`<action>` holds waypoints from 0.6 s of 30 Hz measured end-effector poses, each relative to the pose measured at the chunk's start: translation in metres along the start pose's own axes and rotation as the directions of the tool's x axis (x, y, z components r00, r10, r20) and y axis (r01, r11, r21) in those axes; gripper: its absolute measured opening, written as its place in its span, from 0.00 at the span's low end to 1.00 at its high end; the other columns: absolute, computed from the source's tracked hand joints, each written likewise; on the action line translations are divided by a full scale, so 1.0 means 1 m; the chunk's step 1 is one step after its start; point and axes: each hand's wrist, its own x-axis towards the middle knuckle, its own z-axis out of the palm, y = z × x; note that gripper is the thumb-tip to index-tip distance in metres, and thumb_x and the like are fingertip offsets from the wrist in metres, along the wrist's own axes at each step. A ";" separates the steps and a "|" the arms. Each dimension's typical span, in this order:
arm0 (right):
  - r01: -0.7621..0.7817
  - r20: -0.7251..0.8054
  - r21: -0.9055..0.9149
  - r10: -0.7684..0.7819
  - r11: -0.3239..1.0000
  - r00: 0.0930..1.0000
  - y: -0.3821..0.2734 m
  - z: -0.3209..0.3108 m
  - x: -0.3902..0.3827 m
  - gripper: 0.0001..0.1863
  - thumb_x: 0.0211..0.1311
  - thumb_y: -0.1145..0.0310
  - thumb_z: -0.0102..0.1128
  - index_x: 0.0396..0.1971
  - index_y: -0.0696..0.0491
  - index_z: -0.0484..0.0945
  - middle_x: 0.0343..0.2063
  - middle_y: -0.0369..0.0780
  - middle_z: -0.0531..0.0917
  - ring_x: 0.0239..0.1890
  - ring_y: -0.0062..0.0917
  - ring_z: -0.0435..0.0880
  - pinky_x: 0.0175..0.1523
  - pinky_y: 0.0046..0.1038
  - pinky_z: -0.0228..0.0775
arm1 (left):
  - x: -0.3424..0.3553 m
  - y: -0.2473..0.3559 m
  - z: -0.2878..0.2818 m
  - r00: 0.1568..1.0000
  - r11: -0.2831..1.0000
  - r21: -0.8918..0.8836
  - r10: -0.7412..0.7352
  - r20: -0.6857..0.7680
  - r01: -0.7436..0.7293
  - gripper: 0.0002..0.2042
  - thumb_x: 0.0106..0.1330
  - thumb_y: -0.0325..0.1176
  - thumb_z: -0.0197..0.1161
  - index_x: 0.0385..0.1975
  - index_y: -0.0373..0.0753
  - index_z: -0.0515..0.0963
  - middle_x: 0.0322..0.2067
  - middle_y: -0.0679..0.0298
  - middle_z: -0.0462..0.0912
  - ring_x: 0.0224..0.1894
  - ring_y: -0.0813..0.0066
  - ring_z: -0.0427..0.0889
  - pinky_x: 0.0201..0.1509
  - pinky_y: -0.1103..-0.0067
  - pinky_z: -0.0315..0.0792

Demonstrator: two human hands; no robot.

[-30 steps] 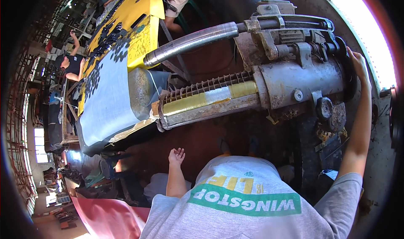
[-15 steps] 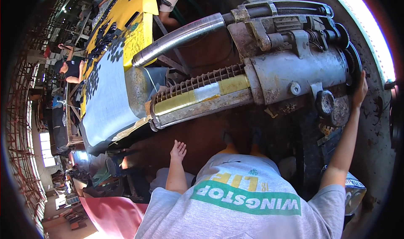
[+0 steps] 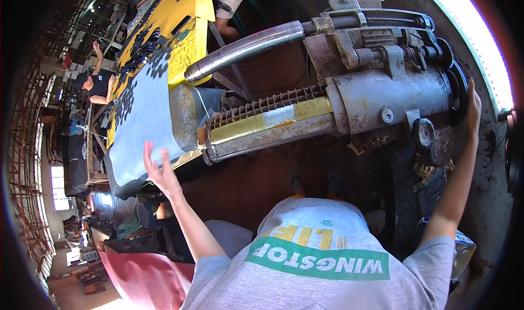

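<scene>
A large rusty metal machine [image 3: 390, 94] stretches across the view, with a polished roller [image 3: 248, 48] at the top and a lower arm [image 3: 267, 132] carrying a coil spring and yellow tape. My right hand [image 3: 473, 100] grips the rim of the black wheel [image 3: 458, 102] at the machine's right end, its fingertips partly hidden. My left hand [image 3: 161, 168] is raised with fingers spread and holds nothing; it is beside the pale blue-grey sheet [image 3: 142, 119] on the table, and I cannot tell whether it touches it.
A yellow sheet [image 3: 194, 40] with black cut pieces covers the table's far part. One co-worker [image 3: 98, 86] sits at its left, another [image 3: 232, 7] at its far end. A red sheet [image 3: 142, 280] is at lower left, a wall [image 3: 486, 190] at right.
My left hand has risen and moved left, fingers spreading. My right hand moved down along the wheel, then slightly up, and the view shifted a little.
</scene>
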 end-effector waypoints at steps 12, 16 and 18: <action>-0.042 0.034 -0.045 0.043 0.998 0.998 0.034 -0.002 0.025 0.21 0.68 0.56 0.50 0.35 0.59 0.82 0.22 0.31 0.76 0.25 0.11 0.70 0.31 0.19 0.62 | -0.036 0.160 0.133 0.762 0.725 0.342 0.380 0.525 -0.598 0.72 0.22 0.74 0.67 0.70 0.47 0.34 0.69 0.50 0.22 0.68 0.40 0.17 0.64 0.41 0.24; 0.343 -0.046 -0.163 -0.355 0.925 0.934 0.114 -0.016 0.002 0.21 0.70 0.59 0.45 0.52 0.59 0.75 0.40 0.38 0.81 0.42 0.16 0.77 0.49 0.19 0.65 | -0.030 0.165 0.140 0.742 0.724 0.367 0.292 0.603 -0.584 0.72 0.21 0.74 0.67 0.70 0.49 0.33 0.68 0.50 0.21 0.68 0.41 0.17 0.64 0.41 0.25; 0.240 -0.156 -0.028 -0.241 0.970 0.958 0.140 -0.017 -0.016 0.24 0.71 0.58 0.43 0.58 0.61 0.67 0.53 0.43 0.76 0.55 0.22 0.72 0.61 0.22 0.57 | -0.025 0.160 0.143 0.748 0.692 0.401 0.308 0.588 -0.600 0.72 0.21 0.74 0.67 0.70 0.49 0.33 0.69 0.51 0.20 0.68 0.41 0.17 0.65 0.42 0.25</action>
